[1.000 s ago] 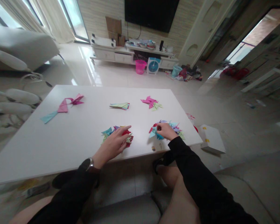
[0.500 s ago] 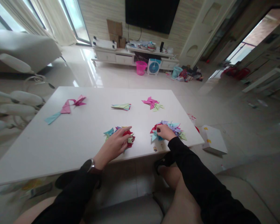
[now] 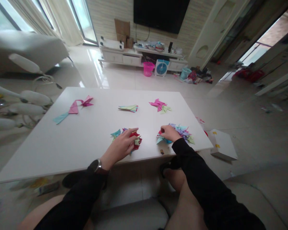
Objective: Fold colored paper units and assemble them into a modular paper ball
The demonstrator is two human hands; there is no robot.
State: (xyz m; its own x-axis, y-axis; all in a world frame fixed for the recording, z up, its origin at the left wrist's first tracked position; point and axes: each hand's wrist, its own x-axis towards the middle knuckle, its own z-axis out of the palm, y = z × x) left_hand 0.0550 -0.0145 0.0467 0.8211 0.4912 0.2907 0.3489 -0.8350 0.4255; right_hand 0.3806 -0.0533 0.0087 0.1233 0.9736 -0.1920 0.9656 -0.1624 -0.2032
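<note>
My left hand (image 3: 121, 143) rests over a pile of folded coloured papers (image 3: 136, 140), its fingers stretched out and apart. Red, teal and light green pieces show around it. At a second pile of folded papers (image 3: 182, 130), mostly lilac, light blue and green, my right hand (image 3: 170, 133) is closed in a pinch at the left side. A bit of red folded paper shows at its fingertips; the piece's full shape is hidden. Just below that hand, a light blue piece (image 3: 160, 139) lies at the pile's edge.
The white table (image 3: 62, 150) also bears a flat stack of folded papers (image 3: 128, 108), a pink folded paper (image 3: 158, 103) touching a green one, and a pink and blue paper chain (image 3: 74, 108). A white box (image 3: 223, 145) stands on the floor to the right.
The view has shifted slightly, so the table sits a little further right. My right fingers cover more of the red paper at the right pile. My left hand keeps its place.
</note>
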